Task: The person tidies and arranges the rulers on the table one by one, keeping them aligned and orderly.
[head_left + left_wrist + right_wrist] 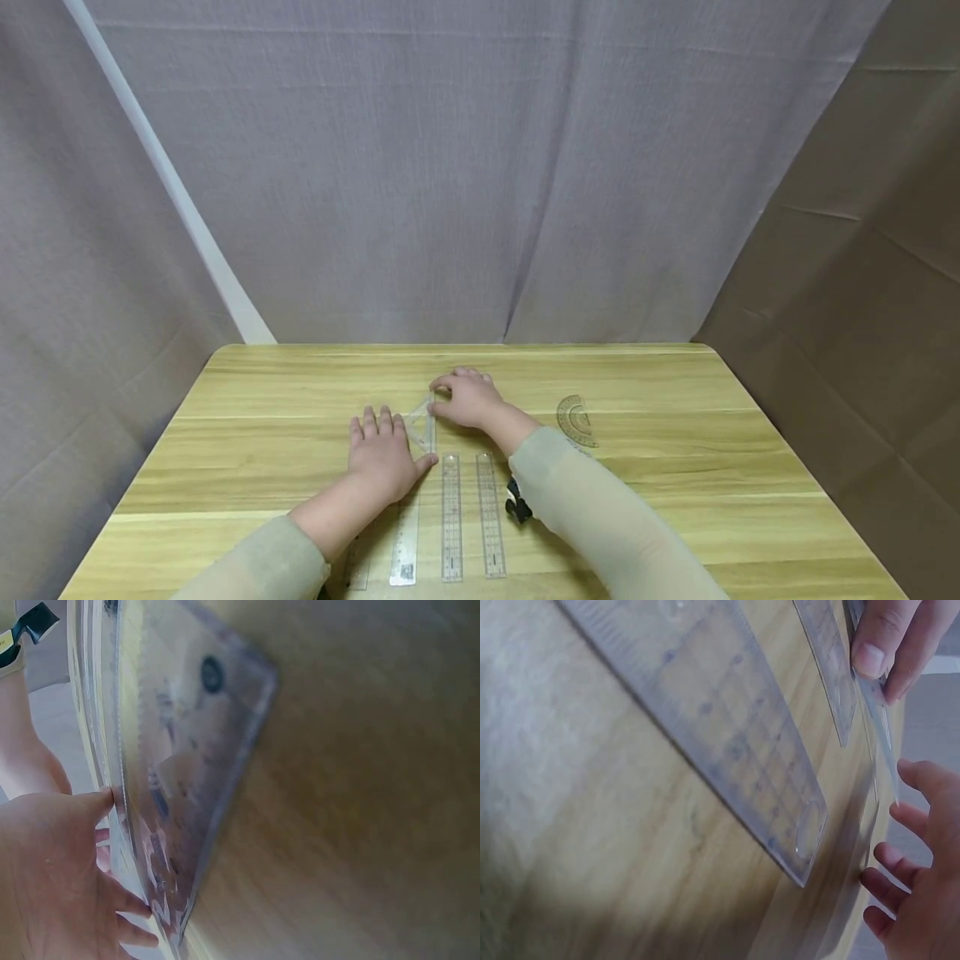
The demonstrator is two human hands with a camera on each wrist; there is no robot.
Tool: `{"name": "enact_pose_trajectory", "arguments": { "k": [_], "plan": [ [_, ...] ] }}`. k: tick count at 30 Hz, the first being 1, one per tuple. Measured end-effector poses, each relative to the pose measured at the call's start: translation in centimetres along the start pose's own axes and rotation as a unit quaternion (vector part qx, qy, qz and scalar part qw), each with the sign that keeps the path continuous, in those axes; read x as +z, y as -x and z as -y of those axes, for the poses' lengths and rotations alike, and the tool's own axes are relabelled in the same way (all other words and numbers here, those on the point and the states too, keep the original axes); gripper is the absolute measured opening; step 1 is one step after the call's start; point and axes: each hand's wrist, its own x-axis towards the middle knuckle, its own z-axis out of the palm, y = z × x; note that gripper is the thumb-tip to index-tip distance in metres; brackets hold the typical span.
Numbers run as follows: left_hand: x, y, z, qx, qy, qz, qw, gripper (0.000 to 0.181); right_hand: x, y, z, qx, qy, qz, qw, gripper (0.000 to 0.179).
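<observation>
A clear set square (431, 432) lies between the two hands on the table. The left hand (381, 461) rests palm down to its left with fingers spread, its thumb at the lower corner. At the top corner, the right hand (467, 400) pinches the set square between thumb and index finger; the other fingers are bent loosely, as the right wrist view shows. Nearer the body, clear rulers lie lengthwise: one ruler (405, 550) below the left hand, another ruler (358, 565) partly hidden by the left forearm, and two more, a ruler (452, 521) and its neighbour ruler (491, 517), further right.
A clear protractor (576, 422) lies on the right of the wooden table (675, 483), beyond the right sleeve. A black strap piece (517, 505) shows at the right forearm. Grey curtains (420, 167) hang behind the table, with a brown cloth (870, 275) on the right.
</observation>
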Motion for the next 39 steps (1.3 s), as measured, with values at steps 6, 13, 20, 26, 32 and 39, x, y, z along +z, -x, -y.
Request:
{"name": "enact_pose_trajectory", "arguments": {
  "k": [6,13,20,26,32,39],
  "plan": [
    [0.0,0.0,0.0,-0.002,0.004,-0.002,1.0000,0.099,0.2,-0.2,0.2,0.008,-0.071,-0.022,0.9972,0.040],
    [0.1,-0.1,0.0,-0.004,0.001,0.001,1.0000,0.099,0.1,-0.4,0.5,0.023,-0.170,-0.035,0.9846,0.027],
    [0.1,0.0,0.0,-0.004,0.002,0.002,1.0000,0.099,0.1,-0.5,0.8,0.040,-0.259,-0.025,0.9648,0.023],
    [0.0,0.1,-0.1,0.000,0.005,-0.004,1.0000,0.098,0.2,-0.3,1.0,0.063,-0.385,0.011,0.9207,0.028],
    [0.1,0.0,-0.1,0.000,0.002,-0.004,1.0000,0.099,0.4,-0.2,1.1,0.083,-0.445,0.020,0.8913,0.030],
    [0.3,-0.1,0.1,0.001,0.004,-0.005,1.0000,0.100,0.6,-0.1,0.9,0.094,-0.478,0.011,0.8730,0.031]
  ]
}}
